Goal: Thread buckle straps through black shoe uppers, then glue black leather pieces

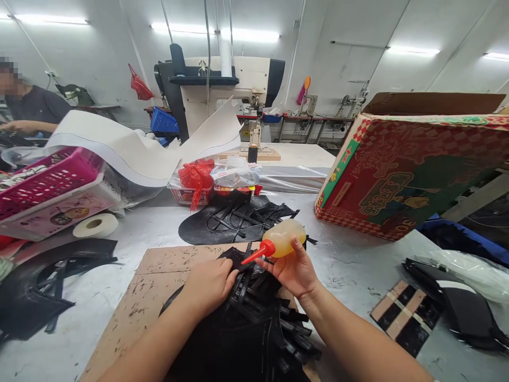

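My right hand (292, 270) grips a squeeze bottle (285, 237) of yellowish liquid, its red nozzle pointing down and left. The nozzle tip is close to a black strappy piece (233, 254); whether it touches I cannot tell. My left hand (210, 284) is closed on the edge of that piece, thumb and fingers pinching it. Below both hands lies a pile of black pieces (222, 345) with many short straps, on a cardboard sheet (131, 307). Further back, more black strappy pieces (207, 223) lie flat on the metal table.
A sewing machine (222, 95) stands behind the table. At right is a red patterned carton (401, 180); nearer are a striped block (405, 313) and black parts (465, 307). To the left are a pink basket (51, 175), a tape roll (95, 225) and black pieces (35, 286). A person (32, 106) sits far left.
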{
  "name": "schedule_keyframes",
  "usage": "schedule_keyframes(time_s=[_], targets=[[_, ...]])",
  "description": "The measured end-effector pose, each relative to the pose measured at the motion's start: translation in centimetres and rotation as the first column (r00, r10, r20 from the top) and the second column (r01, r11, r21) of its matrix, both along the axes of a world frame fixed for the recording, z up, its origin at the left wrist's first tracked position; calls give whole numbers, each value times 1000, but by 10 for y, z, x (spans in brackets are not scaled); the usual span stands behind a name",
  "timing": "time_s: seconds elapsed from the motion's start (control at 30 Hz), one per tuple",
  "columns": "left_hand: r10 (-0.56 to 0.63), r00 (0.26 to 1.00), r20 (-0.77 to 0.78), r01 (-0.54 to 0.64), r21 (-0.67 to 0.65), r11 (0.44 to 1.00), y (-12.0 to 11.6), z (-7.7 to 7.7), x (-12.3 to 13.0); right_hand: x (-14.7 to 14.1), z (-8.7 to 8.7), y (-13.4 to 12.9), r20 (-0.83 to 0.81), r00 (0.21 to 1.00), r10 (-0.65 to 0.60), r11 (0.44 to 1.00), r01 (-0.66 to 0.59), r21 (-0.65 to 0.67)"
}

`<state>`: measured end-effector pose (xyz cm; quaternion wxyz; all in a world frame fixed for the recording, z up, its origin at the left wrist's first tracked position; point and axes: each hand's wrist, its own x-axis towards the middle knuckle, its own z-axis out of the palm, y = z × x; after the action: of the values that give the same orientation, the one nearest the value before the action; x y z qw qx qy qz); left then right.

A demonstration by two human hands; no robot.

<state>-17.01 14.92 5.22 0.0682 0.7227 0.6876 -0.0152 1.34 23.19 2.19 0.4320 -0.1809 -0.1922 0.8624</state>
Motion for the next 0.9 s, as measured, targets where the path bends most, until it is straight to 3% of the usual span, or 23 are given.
schedule_keyframes(time_s=[0.17, 0.27, 0.47, 0.9], targets=[[90, 982, 168, -90, -6, 996, 0, -7, -5, 10, -5, 25, 171, 959, -226, 965, 196, 177], [110, 947, 300, -113, -7, 994, 2, -14, -11, 15, -10, 41, 272, 918, -288, 922, 189, 337], [57, 880, 472, -89, 45, 995, 4, -18, -18, 11, -14, 60, 368, 889, -272, 904, 105, 414], [-25, 891, 454, -27, 109, 994, 3, -13, -17, -7, -22, 70, 443, 851, -282, 889, 58, 454]])
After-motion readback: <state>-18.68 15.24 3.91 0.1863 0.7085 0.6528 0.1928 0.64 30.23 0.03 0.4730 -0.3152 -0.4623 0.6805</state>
